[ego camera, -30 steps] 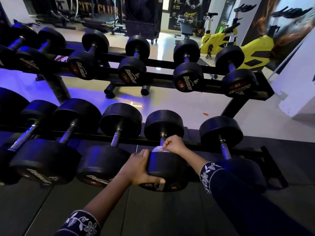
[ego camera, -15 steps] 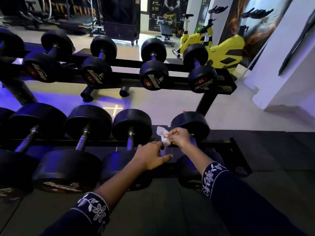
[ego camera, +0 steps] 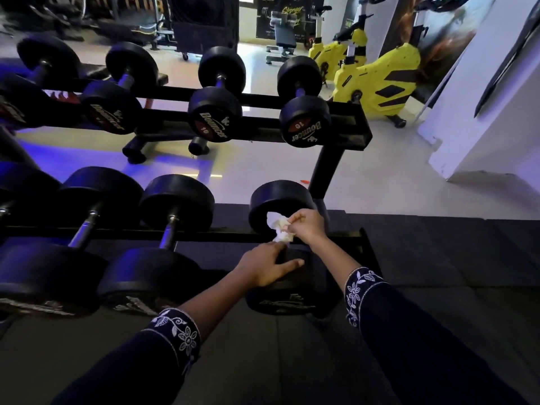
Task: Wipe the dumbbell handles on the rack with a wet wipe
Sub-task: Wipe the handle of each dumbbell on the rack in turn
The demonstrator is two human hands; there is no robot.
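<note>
The last dumbbell (ego camera: 280, 200) at the right end of the lower rack (ego camera: 117, 230) is the one in hand. The right hand (ego camera: 308, 226) pinches the bunched wet wipe (ego camera: 277, 225) in curled fingers, just over the handle, which is hidden under wipe and hands. The left hand (ego camera: 267, 266) lies flat on the near head (ego camera: 292, 293), fingers straight and slightly spread. Done well, the wipe should wrap round the bar rather than dab its top, slide from head to head and twist to reach the underside. The left hand should press down so the dumbbell cannot roll.
</note>
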